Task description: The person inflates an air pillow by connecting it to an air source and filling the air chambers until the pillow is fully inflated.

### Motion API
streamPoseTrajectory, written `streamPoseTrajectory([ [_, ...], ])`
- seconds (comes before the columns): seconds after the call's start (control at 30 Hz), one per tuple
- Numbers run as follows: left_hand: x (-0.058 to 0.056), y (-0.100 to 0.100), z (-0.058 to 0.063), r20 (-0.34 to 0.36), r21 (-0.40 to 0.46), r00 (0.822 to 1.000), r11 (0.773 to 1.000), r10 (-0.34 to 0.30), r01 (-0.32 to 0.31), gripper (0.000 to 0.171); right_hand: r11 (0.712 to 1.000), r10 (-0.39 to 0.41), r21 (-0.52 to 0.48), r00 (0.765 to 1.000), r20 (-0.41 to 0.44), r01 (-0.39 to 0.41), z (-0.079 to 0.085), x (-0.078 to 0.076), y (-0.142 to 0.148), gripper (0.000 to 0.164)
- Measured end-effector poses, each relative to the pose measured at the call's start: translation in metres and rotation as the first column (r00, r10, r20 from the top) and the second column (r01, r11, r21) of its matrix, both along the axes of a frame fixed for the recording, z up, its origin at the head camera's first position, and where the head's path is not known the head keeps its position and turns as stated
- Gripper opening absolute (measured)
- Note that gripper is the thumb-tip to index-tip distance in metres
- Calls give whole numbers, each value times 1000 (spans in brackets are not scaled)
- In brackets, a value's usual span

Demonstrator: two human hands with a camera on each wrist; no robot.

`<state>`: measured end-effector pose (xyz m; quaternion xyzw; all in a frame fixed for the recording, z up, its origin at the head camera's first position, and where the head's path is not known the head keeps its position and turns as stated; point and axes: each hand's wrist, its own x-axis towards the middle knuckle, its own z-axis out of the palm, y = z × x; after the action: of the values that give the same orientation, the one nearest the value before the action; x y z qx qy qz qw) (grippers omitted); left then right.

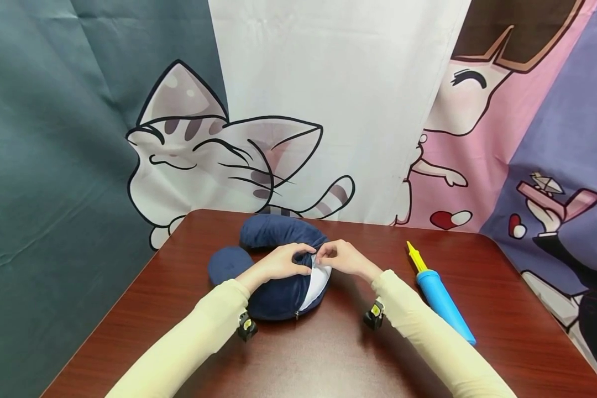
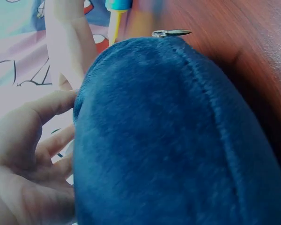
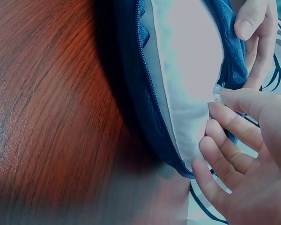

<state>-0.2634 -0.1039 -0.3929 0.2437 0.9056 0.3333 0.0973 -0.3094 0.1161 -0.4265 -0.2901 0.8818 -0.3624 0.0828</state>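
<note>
A navy plush U-shaped neck pillow (image 1: pixel 273 301) lies on the table, its zipped cover parted on the right side. White inner lining (image 3: pixel 187 84) shows through the gap, and a small clear valve (image 3: pixel 218 93) sticks out at its edge. My right hand (image 1: pixel 345 258) pinches this valve between thumb and index finger, while the other fingers rest along the white lining. On the far side of the gap my left hand (image 1: pixel 281 262) grips the cover's edge, thumb and fingers on either side of the fabric. The metal zipper pull (image 2: pixel 171 33) sits at the opening's near end.
A blue hand pump (image 1: pixel 445 307) with a yellow nozzle (image 1: pixel 415 256) lies to the right of the pillow. The reddish-brown table (image 1: pixel 298 365) ends at a cloth backdrop (image 1: pixel 338 83) printed with a cartoon cat.
</note>
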Motion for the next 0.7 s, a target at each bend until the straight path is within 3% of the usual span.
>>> streamPoseTrajectory([
  [0.17,-2,4,4,30,-11,1000,1000,-3,3,52,1000,-2,-10,1000,1,2,1,-2,3,12],
  [0.33,-2,3,5,12,-22,997,997,-75,75,59,999,-32,-27,999,-1,32,0,-2,7,11],
  [0.5,1,-9,9,-7,-29,991,990,-136,135,66,996,-68,-59,998,-15,67,-2,2,7,10],
  [0.7,9,-30,21,-59,-18,985,987,-164,163,61,986,-129,-110,991,-24,126,-2,7,6,8],
])
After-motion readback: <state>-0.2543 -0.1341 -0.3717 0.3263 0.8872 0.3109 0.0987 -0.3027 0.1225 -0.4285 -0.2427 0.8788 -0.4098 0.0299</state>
